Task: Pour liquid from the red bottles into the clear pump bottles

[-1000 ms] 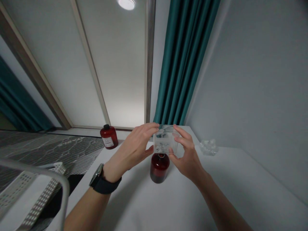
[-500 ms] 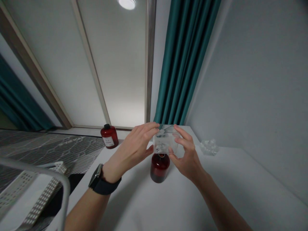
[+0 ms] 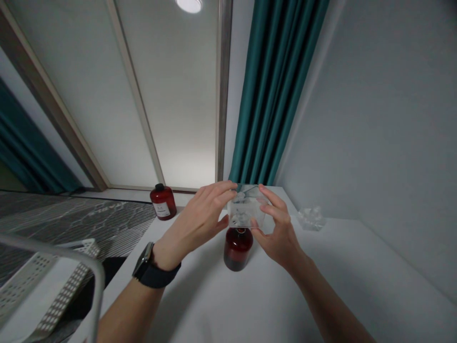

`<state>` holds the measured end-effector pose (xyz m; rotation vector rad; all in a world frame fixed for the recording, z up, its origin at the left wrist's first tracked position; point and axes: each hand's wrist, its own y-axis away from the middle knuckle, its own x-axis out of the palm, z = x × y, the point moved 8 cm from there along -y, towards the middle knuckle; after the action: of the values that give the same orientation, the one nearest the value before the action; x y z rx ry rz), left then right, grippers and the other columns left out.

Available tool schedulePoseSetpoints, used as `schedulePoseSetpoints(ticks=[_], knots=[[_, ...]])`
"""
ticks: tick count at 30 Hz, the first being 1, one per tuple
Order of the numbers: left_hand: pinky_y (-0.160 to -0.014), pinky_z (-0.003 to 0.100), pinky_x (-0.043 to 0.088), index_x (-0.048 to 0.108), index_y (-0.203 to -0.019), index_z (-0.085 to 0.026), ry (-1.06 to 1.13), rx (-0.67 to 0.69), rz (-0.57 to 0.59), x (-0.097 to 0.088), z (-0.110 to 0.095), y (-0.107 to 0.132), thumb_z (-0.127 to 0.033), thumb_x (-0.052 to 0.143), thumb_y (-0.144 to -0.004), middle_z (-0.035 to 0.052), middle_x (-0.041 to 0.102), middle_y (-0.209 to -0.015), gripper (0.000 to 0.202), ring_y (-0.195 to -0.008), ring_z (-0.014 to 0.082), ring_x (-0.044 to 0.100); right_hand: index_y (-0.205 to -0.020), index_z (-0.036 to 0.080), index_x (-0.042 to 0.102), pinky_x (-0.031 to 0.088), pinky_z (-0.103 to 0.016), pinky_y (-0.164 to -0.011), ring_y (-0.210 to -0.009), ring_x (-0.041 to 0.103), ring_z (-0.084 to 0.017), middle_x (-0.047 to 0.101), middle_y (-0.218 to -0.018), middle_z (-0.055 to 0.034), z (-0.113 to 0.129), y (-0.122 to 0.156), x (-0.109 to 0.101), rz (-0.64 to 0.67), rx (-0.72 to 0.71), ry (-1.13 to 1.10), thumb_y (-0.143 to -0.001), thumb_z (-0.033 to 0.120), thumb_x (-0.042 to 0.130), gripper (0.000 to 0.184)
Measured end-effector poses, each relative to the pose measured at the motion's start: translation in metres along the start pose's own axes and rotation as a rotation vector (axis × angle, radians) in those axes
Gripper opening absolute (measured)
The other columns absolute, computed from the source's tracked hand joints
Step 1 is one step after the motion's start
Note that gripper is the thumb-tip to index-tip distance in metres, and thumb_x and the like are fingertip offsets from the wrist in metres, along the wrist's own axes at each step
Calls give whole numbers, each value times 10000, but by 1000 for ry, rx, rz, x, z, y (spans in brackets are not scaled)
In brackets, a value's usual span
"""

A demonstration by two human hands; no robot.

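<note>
Both my hands hold a small clear plastic packet (image 3: 245, 209) up over a white table (image 3: 250, 295). My left hand (image 3: 194, 224), with a dark watch on its wrist, pinches the packet's left edge between fingers and thumb. My right hand (image 3: 278, 228) pinches its right edge. Directly below the packet stands a dark red bottle (image 3: 237, 247) with an open neck. I cannot make out what is inside the packet.
A second dark red bottle (image 3: 163, 201) with a black cap and white label stands at the far left on the sill. A crumpled clear wrapper (image 3: 310, 218) lies by the wall. A white perforated basket (image 3: 46, 286) sits at the lower left. Teal curtains (image 3: 274, 90) hang behind.
</note>
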<state>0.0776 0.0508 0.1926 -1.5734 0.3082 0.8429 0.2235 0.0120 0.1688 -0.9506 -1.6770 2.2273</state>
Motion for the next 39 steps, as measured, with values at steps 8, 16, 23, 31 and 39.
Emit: schedulePoseSetpoints(ticks=[8, 16, 23, 31, 39], knots=[[-1007, 556, 514, 334, -1360, -207, 0, 22, -20, 0, -1, 0, -88, 657, -875, 186, 536, -1355, 594, -1281, 316, 531, -1274, 293, 380, 544, -599, -1010, -1405, 442, -308, 445, -1471, -126, 1, -1, 0, -6, -9, 6, -815, -21, 582, 592], [-1011, 549, 517, 342, -1351, -204, -1, 25, -22, -4, -4, -2, -88, 661, -874, 185, 534, -1350, 585, -1281, 313, 530, -1270, 305, 379, 533, -609, -1020, -1405, 443, -302, 448, -1471, -116, 0, 0, 0, -8, 9, 9, -815, -16, 589, 595], [-1004, 543, 521, 352, -1338, -209, -3, 13, -31, -3, -2, -1, -99, 675, -866, 184, 538, -1352, 582, -1272, 314, 540, -1237, 305, 396, 546, -603, -1004, -1392, 460, -300, 460, -1456, -113, 4, -4, -1, -18, -7, 14, -815, -26, 577, 566], [-1002, 562, 518, 334, -1352, -225, 6, 18, -22, -2, -2, -1, -107, 675, -872, 173, 534, -1350, 600, -1277, 317, 533, -1240, 311, 393, 533, -617, -1012, -1388, 465, -306, 463, -1457, -111, 0, 0, 1, -21, 18, 18, -811, -24, 588, 578], [-1001, 556, 521, 338, -1338, -210, 3, 22, -29, -3, -3, -2, -101, 682, -863, 181, 535, -1338, 596, -1266, 314, 536, -1253, 304, 383, 540, -591, -1015, -1401, 447, -291, 450, -1460, -114, 3, -1, 1, -22, -3, 11, -816, -24, 578, 581]])
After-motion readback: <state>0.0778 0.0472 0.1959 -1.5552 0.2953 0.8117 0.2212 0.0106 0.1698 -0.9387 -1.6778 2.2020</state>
